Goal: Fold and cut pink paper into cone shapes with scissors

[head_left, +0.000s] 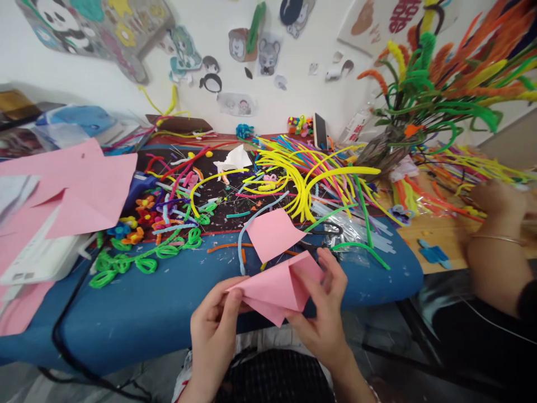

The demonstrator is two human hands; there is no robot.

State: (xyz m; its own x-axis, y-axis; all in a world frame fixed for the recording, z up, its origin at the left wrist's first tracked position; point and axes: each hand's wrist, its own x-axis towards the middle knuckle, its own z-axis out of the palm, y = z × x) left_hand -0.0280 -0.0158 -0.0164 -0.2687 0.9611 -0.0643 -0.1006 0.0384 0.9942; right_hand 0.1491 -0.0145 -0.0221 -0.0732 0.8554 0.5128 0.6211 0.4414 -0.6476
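A partly folded sheet of pink paper (268, 288) is held up in front of me, above the near edge of the blue table. My left hand (216, 322) pinches its pointed left corner between thumb and fingers. At its right side, my right hand (325, 313) has its thumb under the lower edge and its fingers at the raised flap. Just beyond lies a flat pink paper piece (272, 234) with rounded edges. Black-handled scissors (331, 228) lie right of that piece, partly covered.
Yellow pipe cleaners (300, 193) and other colours heap across the middle. Green pipe-cleaner loops (145, 263) lie left, near larger pink sheets (96, 196) and a white box (50, 263) with a black cable (71, 302). At right, another person's arm (497, 246) reaches over a wooden table (444, 238).
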